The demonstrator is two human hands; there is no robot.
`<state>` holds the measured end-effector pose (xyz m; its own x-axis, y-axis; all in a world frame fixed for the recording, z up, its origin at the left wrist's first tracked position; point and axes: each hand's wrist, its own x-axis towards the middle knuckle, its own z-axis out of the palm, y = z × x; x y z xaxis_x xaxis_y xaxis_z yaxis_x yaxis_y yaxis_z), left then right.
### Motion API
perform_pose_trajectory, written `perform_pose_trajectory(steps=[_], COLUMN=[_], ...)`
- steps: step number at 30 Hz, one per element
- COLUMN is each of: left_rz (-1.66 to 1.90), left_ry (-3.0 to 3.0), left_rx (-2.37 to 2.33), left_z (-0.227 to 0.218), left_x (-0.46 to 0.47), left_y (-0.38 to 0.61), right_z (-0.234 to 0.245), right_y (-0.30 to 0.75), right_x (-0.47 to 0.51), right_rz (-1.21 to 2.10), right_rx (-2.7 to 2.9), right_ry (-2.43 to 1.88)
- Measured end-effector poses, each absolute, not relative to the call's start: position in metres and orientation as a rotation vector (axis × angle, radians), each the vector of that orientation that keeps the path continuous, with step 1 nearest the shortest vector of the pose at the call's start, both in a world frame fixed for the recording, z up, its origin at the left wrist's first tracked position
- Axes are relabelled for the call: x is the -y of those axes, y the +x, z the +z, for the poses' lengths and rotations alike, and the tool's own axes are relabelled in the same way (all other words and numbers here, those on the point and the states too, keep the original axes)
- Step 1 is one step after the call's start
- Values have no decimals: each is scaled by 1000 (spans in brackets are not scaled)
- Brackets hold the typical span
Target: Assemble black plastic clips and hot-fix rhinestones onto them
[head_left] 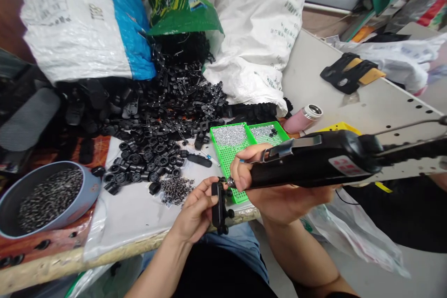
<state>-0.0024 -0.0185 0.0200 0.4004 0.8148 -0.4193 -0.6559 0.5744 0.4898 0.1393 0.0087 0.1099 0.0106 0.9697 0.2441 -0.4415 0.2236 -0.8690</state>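
My left hand (197,209) pinches a narrow black plastic part with small round knobs (219,205) along its side, held upright at the table's front edge. My right hand (275,200) is wrapped round a black electric screwdriver (300,160) that lies nearly level, its cable running off to the right. The driver's tip meets the upper end of the black part; whether a screw sits there I cannot make out. Just behind both hands is a green perforated tray (228,167) with small silvery pieces in its far compartments.
A blue bowl (89,195) of small dark and silvery pieces stands at the left. Black round parts (143,160) and a heap of small screws (177,190) lie mid-table. Sacks (258,23) and piled black parts (167,88) fill the back. A pink flask (298,120) lies right.
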Motion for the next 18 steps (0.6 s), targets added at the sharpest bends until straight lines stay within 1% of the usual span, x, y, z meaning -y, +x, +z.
perform_pose_trajectory(steps=[4, 11, 18], left_rz=[930, 945, 1061], left_ry=[241, 293, 610], left_rx=[-653, -751, -992], left_z=[20, 16, 20], left_x=[19, 20, 27], left_y=[-4, -3, 5], right_z=[110, 106, 100], right_y=[140, 139, 138], right_x=[-9, -11, -11], right_rz=[1231, 1286, 1361], right_rx=[1032, 977, 1001], right_ry=[-655, -563, -532])
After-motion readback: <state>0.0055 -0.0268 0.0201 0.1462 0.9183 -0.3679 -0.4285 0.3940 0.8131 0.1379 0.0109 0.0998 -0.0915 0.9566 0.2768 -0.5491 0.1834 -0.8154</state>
